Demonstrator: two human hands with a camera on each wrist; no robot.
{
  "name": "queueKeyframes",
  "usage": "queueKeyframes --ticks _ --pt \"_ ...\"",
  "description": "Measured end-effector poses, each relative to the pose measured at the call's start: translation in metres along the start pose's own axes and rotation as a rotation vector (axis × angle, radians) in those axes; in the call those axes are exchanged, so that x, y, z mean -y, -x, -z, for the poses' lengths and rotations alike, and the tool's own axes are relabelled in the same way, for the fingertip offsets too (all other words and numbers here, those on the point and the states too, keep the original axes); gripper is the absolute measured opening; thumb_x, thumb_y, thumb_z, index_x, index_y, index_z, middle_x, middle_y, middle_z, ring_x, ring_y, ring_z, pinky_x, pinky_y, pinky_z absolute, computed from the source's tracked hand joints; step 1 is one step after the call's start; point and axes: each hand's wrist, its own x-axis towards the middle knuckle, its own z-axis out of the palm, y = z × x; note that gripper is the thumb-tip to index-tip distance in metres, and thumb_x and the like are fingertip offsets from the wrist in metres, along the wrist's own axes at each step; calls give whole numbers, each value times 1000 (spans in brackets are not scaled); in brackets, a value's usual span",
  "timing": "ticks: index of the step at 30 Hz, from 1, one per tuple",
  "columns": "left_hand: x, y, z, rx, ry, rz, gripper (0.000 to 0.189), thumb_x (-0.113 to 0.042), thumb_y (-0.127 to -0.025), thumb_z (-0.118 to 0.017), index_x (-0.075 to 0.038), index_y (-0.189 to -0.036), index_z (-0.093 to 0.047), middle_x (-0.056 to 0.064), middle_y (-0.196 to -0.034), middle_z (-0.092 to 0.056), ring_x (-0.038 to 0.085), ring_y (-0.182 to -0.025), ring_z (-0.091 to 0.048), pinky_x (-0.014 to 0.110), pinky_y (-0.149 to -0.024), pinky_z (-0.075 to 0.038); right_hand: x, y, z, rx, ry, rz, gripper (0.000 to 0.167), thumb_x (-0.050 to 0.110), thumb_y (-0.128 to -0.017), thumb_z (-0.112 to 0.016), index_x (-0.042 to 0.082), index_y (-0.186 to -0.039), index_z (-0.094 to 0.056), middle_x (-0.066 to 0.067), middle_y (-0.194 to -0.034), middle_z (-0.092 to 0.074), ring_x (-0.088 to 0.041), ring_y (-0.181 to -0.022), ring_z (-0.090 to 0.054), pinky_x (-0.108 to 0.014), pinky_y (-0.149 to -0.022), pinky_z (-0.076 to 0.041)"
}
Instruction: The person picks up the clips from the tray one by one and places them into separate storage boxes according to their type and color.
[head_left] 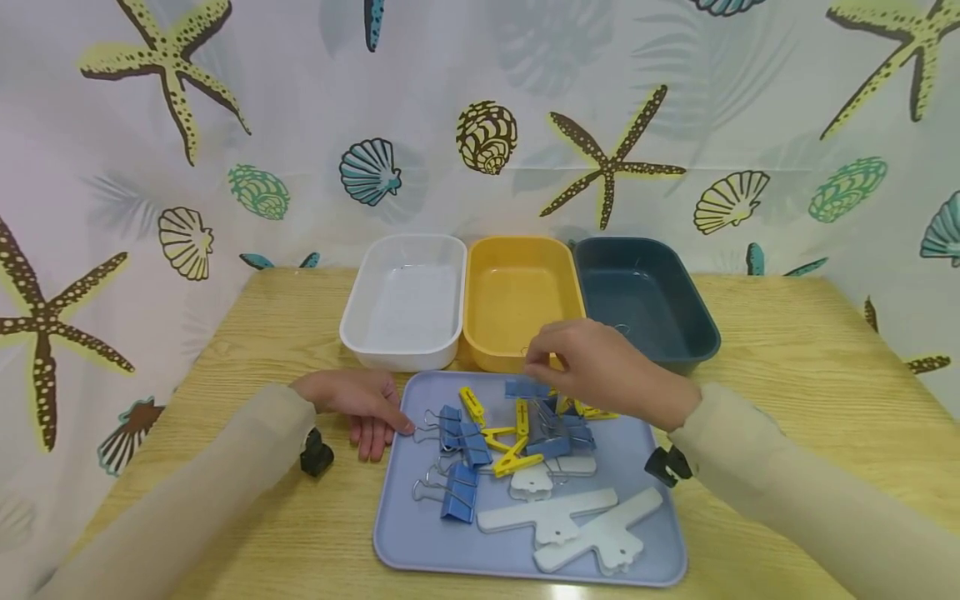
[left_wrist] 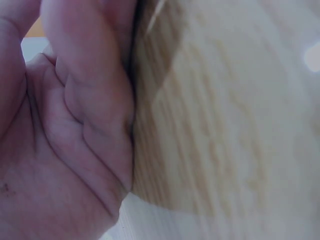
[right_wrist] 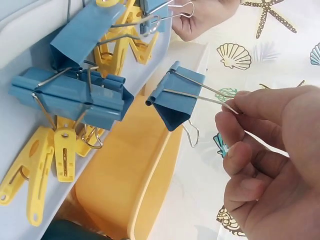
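My right hand point(head_left: 588, 362) pinches a blue binder clip point(right_wrist: 182, 92) by a wire handle between thumb and index finger. The clip hangs above the tray's far edge, near the yellow bin point(head_left: 517, 362). At the tray's left rim, my left hand point(head_left: 356, 404) rests on the table with fingers relaxed; one fingertip reaches over the rim close to a blue binder clip's handle. On the lilac tray point(head_left: 420, 546) lie several blue binder clips point(head_left: 459, 492), yellow clothespins point(head_left: 517, 460) and white bag clips point(head_left: 551, 508). Only palm and fingers show in the left wrist view point(left_wrist: 65, 125).
A white bin point(head_left: 401, 358) and a dark teal bin point(head_left: 675, 354) flank the yellow one behind the tray. The wooden table point(head_left: 772, 350) extends on both sides. A curtain point(head_left: 420, 83) with starfish and shells hangs behind.
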Motion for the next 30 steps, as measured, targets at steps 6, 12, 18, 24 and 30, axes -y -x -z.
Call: queueKeyframes --ticks 6,12,18,24,30 --pt "0 0 0 1 3 7 38 -38 -87 -67 -3 -74 -68 12 -68 -73 15 -54 -70 19 -44 -48 7 5 1 49 -21 52 8 25 -89 -70 23 -82 -66 12 -72 -56 -6 -68 -50 -22 -61 -45" --pt "0 0 1 -1 5 17 38 -38 -87 -67 -2 -74 -68 12 -69 -74 17 -55 -70 19 -45 -49 20 8 0 156 -107 99 15 29 -90 -67 26 -77 -60 13 -67 -50 -4 -65 -49 -20 -59 -44" --pt "0 0 1 -7 4 13 38 -38 -88 -67 -2 -74 -68 13 -69 -73 17 -54 -70 19 -44 -49 31 10 -21 200 -50 165 26 26 -88 -66 25 -64 -55 14 -60 -46 -1 -58 -44 -18 -54 -36" --pt "2 0 1 0 11 -4 39 -38 -88 -67 -1 -74 -69 14 -69 -73 15 -53 -69 19 -43 -49 28 7 -39 76 60 150 32 18 -84 -66 22 -58 -48 12 -54 -39 -2 -52 -39 -17 -49 -28" --pt "1 -1 1 5 7 0 39 -38 -88 -67 -2 -74 -69 14 -69 -73 15 -53 -69 19 -43 -49 21 3 -38 -66 134 98 35 23 -84 -69 22 -57 -46 12 -51 -36 -2 -48 -37 -18 -46 -24"
